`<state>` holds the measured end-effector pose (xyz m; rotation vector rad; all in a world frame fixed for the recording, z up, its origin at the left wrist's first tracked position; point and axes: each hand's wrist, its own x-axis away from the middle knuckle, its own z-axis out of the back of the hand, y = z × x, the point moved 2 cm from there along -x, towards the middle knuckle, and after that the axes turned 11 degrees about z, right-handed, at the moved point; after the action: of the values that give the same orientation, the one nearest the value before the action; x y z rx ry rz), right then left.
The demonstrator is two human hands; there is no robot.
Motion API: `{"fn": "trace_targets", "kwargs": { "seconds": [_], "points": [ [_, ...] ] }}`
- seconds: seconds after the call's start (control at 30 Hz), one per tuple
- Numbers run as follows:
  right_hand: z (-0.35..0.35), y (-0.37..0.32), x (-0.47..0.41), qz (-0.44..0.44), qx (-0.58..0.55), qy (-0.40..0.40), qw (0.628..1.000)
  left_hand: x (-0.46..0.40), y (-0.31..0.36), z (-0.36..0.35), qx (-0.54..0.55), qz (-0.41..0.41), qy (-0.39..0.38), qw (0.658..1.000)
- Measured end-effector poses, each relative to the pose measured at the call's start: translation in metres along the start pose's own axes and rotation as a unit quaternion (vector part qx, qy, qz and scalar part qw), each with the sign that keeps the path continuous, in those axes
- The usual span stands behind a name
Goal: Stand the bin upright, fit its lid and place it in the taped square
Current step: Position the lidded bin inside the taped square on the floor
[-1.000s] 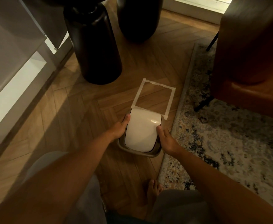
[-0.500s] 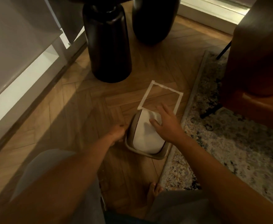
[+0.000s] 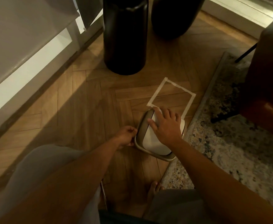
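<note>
A small bin stands on the wood floor in the lower middle of the frame, with its white lid on top; the bin sits just below the taped square and covers the square's near edge, so most of the square is bare; the right hand lies flat on the lid with fingers spread; the left hand is curled and touches the bin's tan rim on the left side; I cannot tell if it grips the rim; two tall dark vases stand at the top of the frame; a patterned rug lies to the right, beside the bin; a bare foot shows near the bottom.
</note>
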<state>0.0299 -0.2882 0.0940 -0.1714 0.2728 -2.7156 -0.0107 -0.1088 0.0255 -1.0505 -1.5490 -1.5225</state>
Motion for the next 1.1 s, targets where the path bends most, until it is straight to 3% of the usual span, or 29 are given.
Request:
{"fn": "trace_targets", "kwargs": {
  "seconds": [0.17,0.27,0.33,0.43,0.63,0.8,1.1],
  "points": [
    [0.005,0.007,-0.009,0.005,-0.068,-0.022,0.997,0.002,0.009,0.005,-0.036,0.000,0.004,0.999],
    [0.013,0.015,-0.005,-0.021,-0.158,0.028,0.987,-0.005,0.014,0.003,-0.070,-0.030,0.051,0.996],
    [0.016,0.020,0.006,-0.045,-0.154,0.064,0.985,-0.012,0.016,0.002,-0.109,-0.071,0.099,0.987],
    [0.012,0.030,0.026,-0.113,-0.132,0.059,0.983,-0.012,0.018,0.000,-0.137,-0.118,0.136,0.974],
    [-0.009,0.025,0.068,-0.252,-0.283,0.100,0.920,0.002,0.016,-0.010,-0.205,-0.227,0.189,0.933],
    [-0.010,0.030,0.078,-0.253,-0.407,0.130,0.868,0.009,0.016,-0.018,-0.223,-0.225,0.188,0.930],
    [-0.024,0.038,0.111,-0.228,-0.468,0.080,0.850,0.023,0.021,-0.028,-0.214,-0.185,0.163,0.945]
  ]
}}
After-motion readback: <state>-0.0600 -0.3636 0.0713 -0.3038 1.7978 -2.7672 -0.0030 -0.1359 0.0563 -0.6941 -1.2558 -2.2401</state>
